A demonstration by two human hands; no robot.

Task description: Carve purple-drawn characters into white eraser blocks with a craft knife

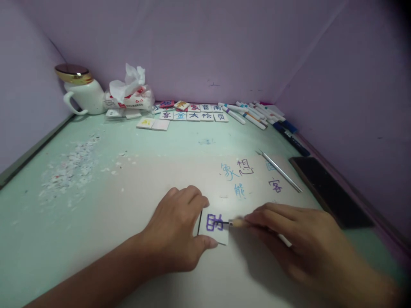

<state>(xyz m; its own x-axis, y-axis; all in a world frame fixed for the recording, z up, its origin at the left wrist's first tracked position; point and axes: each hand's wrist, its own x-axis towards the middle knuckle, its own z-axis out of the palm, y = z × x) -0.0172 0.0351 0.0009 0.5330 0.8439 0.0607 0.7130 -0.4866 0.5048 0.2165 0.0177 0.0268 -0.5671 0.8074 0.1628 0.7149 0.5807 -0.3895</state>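
Observation:
My left hand (178, 229) steadies a small white square tile (221, 236) flat on the table, thumb at its near edge and fingertips at the far edge. A purple written character covers the middle of the tile. In my right hand (289, 239) is a carving knife (237, 223) with a light wooden handle, blurred by motion. Its thin dark blade points left and lies over the right part of the character. Whether the blade cuts into the surface I cannot tell.
Several tiles with characters (193, 116) line the back wall, beside a tissue pack (128, 100) and a white mug (85, 96). Markers (247, 113) lie back right. A metal pen-like knife (282, 171) and black slab (330, 190) lie right. White shavings (72, 169) are scattered left.

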